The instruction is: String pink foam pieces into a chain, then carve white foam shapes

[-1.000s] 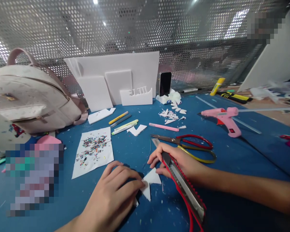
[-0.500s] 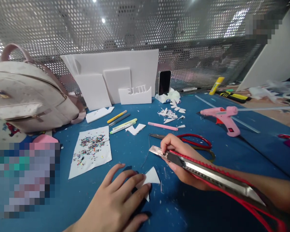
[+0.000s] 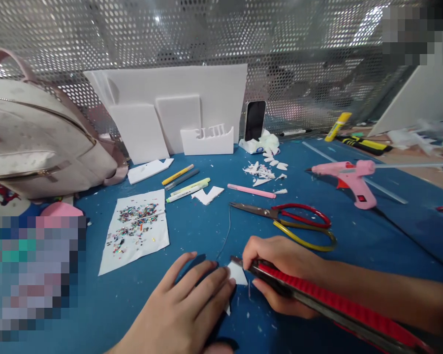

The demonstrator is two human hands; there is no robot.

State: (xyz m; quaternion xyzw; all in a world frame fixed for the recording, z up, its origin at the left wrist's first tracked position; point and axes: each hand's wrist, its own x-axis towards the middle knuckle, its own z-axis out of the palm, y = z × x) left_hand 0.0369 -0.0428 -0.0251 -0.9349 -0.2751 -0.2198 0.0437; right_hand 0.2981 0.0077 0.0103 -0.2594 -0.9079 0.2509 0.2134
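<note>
Blue tabletop [image 3: 195, 228], perforated screen [image 3: 206, 29] behind | right grip [image 3: 284, 268] — curled round cutter [image 3: 328, 296] | left grip [image 3: 188, 302] — splayed on white piece [image 3: 238, 274]

Honestly digging this blue table [image 3: 195, 228]. Cutter [image 3: 328, 297]'s red and black, scrap [image 3: 238, 274]'s plain white, scissors [image 3: 275, 213] have red and yellow handles [image 3: 285, 229], glue gun [image 3: 362, 168]'s pink, bits [image 3: 138, 214] are multicoloured, speckling white paper [image 3: 159, 239].
</note>
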